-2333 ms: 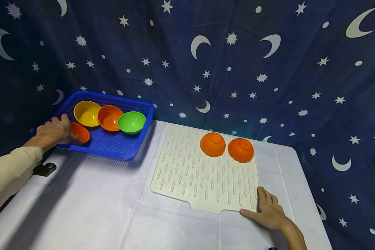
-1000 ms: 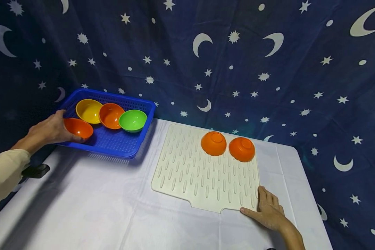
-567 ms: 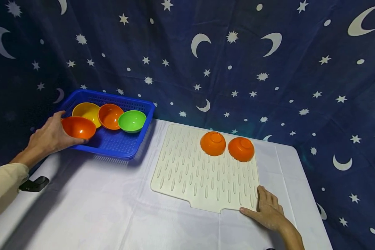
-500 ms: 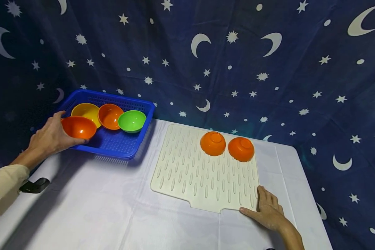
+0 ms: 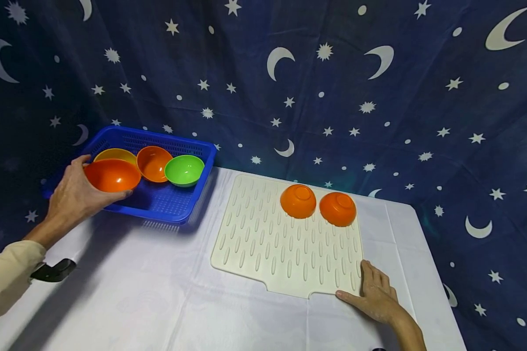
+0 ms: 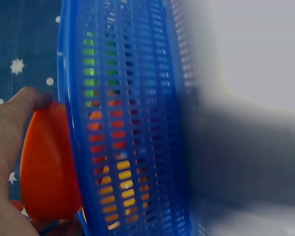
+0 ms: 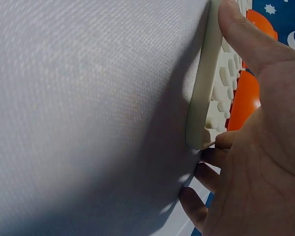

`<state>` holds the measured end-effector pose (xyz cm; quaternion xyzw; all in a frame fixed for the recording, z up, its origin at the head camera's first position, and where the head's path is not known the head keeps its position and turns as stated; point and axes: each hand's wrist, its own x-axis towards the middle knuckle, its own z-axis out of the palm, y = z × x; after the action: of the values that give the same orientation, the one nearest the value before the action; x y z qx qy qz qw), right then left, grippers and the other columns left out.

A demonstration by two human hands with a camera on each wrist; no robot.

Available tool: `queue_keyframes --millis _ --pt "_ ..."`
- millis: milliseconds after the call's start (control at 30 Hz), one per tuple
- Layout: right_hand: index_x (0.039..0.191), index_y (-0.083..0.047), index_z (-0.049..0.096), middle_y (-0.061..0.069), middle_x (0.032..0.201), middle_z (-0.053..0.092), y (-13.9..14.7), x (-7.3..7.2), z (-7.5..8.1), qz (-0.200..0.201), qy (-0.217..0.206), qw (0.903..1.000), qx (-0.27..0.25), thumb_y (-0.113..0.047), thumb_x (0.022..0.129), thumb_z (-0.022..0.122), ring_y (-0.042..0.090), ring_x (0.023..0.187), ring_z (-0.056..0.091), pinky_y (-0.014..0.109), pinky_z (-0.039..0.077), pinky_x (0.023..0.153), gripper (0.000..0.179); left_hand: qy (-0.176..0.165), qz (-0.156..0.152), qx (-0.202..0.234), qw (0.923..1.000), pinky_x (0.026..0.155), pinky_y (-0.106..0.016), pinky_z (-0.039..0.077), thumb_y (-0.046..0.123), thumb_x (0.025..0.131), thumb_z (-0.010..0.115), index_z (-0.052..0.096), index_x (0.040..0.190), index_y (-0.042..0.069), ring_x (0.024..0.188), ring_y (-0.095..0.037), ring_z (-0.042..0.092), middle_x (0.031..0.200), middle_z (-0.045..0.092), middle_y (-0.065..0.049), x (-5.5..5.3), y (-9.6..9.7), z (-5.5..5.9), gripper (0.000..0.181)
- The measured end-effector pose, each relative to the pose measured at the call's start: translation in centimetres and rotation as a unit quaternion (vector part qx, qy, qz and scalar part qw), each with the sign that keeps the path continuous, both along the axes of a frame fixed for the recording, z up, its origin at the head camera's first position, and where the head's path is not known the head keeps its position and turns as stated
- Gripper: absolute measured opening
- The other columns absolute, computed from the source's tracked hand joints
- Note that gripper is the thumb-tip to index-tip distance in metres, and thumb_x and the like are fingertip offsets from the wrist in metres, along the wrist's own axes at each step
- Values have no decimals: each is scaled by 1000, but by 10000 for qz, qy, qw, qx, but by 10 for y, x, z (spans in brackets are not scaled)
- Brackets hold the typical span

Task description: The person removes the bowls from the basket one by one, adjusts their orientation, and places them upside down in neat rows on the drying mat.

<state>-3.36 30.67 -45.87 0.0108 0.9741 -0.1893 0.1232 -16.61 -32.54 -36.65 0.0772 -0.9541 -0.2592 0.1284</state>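
Note:
My left hand (image 5: 72, 193) grips an orange bowl (image 5: 114, 176) by its side, thumb towards me. That bowl is raised over the near left part of the blue basket (image 5: 175, 217), its mouth facing up. Behind it in the basket are a yellow bowl (image 5: 116, 154), partly hidden, another orange bowl (image 5: 152, 165) and a green bowl (image 5: 184, 171). In the left wrist view the held bowl (image 6: 48, 164) shows beside the basket's slotted wall (image 6: 123, 118). My right hand (image 5: 379, 298) rests at the near right corner of the off-white ridged drying mat (image 5: 254, 243), thumb and fingertips touching its edges.
Upside down on the mat's far right part sit two orange bowls, the left bowl (image 5: 298, 201) and the right bowl (image 5: 338, 209). A white cloth (image 5: 127, 292) covers the table. Behind hangs a dark blue curtain (image 5: 246, 63) with stars and moons.
My left hand has lifted the orange bowl from the basket's near left corner and moved it slightly right, now covering more of the yellow bowl. The right hand stays at the mat's corner.

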Motion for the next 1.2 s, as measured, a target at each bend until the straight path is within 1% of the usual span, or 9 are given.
queue_keyframes --millis 233,400,500,600,633,733,867,1033,1200 --pt "140 7 6 30 141 9 -1 -2 1 19 -32 10000 44 -67 68 61 48 123 8 66 17 86 117 389 -32 391 9985 85 -65 29 50 60 78 10 145 8 112 -49 31 138 25 -25 12 15 7 116" --pt "140 7 6 29 141 10 -1 -3 1 -55 -11 10000 28 -67 67 62 48 123 9 65 17 86 118 588 -36 604 9964 87 -63 29 46 61 79 9 145 9 115 -46 28 136 26 -25 18 31 12 116" --pt "140 7 7 29 140 11 0 -3 0 -75 47 10000 27 -67 66 62 47 122 9 64 18 85 118 760 -127 696 9946 84 -59 31 45 59 81 19 144 14 113 -41 31 131 31 -22 19 40 13 109" --pt "140 7 8 28 140 12 0 -2 -1 -94 74 9999 15 -67 66 63 48 122 10 64 18 85 118 944 -233 764 9923 79 -56 32 44 57 82 30 141 17 109 -37 33 126 35 -20 18 49 13 102" --pt "140 6 8 28 139 12 0 -2 -1 -103 68 9999 18 -67 65 63 48 122 10 64 18 85 118 970 -249 770 9920 78 -55 32 45 57 82 31 140 17 109 -36 33 125 36 -19 18 52 14 101" --pt "140 6 7 29 139 12 0 -1 -2 -112 37 9999 34 -67 65 63 48 122 10 65 18 85 119 976 -214 727 9923 78 -56 32 46 56 82 30 140 11 107 -38 33 123 35 -21 17 58 14 104" --pt "139 7 8 29 139 13 0 -1 -2 -120 14 9999 92 -68 65 62 48 121 11 66 18 85 119 977 -188 762 9921 78 -57 33 46 56 82 28 140 9 109 -38 31 123 34 -20 17 66 14 107" --pt "139 8 8 30 138 13 0 -1 -2 -161 -62 9998 108 -68 65 63 50 121 11 67 17 86 120 1055 -285 932 9896 79 -58 33 43 54 84 27 141 10 111 -37 30 126 32 -20 18 77 14 110" --pt "139 8 10 31 136 16 1 -3 -2 -201 -54 9997 138 -70 62 63 50 119 14 68 19 85 121 1043 -460 1265 9854 81 -58 36 39 55 85 26 141 11 111 -36 32 129 30 -18 21 90 15 108"
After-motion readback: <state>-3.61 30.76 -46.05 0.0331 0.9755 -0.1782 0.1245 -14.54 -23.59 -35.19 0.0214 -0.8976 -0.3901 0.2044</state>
